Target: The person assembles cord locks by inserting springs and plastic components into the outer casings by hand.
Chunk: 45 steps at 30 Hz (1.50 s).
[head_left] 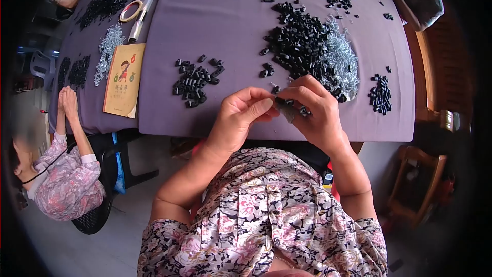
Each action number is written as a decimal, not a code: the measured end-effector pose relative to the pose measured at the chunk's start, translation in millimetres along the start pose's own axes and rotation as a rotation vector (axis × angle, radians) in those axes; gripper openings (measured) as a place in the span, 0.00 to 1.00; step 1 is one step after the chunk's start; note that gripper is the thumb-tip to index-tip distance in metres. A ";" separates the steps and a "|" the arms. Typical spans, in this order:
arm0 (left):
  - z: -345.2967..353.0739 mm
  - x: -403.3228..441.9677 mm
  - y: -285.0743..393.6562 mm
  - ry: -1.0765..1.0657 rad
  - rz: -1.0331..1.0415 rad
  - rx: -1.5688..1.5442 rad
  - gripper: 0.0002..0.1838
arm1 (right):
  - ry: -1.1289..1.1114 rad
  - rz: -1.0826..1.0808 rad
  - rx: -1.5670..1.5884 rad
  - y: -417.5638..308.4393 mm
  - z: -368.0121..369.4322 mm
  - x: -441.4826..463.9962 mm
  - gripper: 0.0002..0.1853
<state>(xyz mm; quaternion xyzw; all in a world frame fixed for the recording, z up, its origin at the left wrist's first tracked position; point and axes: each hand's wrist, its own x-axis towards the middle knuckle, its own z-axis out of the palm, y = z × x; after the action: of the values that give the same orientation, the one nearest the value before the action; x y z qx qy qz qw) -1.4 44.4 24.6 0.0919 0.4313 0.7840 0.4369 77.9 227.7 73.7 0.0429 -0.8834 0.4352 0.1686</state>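
Small black part point(280, 101), centre of frame, appears pinched in closed fingertips of the left hand point(240, 114); right hand point(316, 109) fingers curl against it, grip unclear; black pile point(294, 38) and clear pieces point(339, 54) lie just above, probably for easy reach.

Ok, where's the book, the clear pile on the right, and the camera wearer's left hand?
Book point(123, 79): head view, middle of its front cover.
Clear pile point(339, 59): head view, middle of the pile.
Left hand point(237, 117): head view, near the thumb's base.
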 end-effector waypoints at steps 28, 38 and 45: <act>-21.0 -33.9 -5.5 -0.068 -0.088 -0.356 0.07 | -0.035 -0.044 -0.652 43.7 39.1 15.8 0.12; -34.8 -39.2 -9.7 -0.097 -0.086 -0.400 0.08 | -0.174 -0.061 -0.570 50.4 29.6 40.7 0.08; -26.0 -25.8 -11.0 -0.004 -0.108 -0.323 0.08 | -0.114 0.369 0.566 29.4 16.9 -11.4 0.09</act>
<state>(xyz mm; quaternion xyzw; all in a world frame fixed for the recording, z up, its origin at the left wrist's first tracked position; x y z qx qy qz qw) 7.2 11.9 6.4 -0.0011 0.3029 0.8184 0.4883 77.7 231.8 38.2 -0.0484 -0.7284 0.6832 0.0186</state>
